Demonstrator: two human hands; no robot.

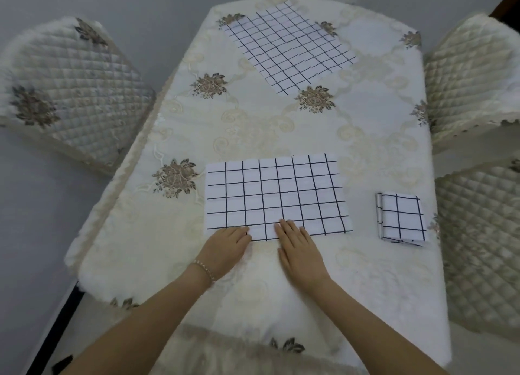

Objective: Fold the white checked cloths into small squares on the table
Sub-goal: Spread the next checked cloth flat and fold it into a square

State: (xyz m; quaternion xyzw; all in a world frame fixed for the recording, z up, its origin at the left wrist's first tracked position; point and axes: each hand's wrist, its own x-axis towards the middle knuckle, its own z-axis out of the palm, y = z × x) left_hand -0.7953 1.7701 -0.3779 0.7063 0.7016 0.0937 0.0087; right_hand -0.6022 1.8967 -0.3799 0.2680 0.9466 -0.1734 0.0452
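Your left hand (225, 244) and right hand (299, 248) are pressing flat, fingers straight, on the near edge of the white black-checked cloth rectangle (277, 196) lying mid-frame on the cream floral surface (253, 127). A small folded checked square (401, 218), apparently several layers thick, is sitting at right; another spread checked cloth (289, 45) is lying at the top.

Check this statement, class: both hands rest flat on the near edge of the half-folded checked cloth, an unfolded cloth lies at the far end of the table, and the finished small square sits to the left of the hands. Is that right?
Not quite. The head view shows the finished small square to the right of the hands, not the left. The rest holds: left hand and right hand rest flat on the half-folded cloth's near edge, and the unfolded cloth lies at the far end.
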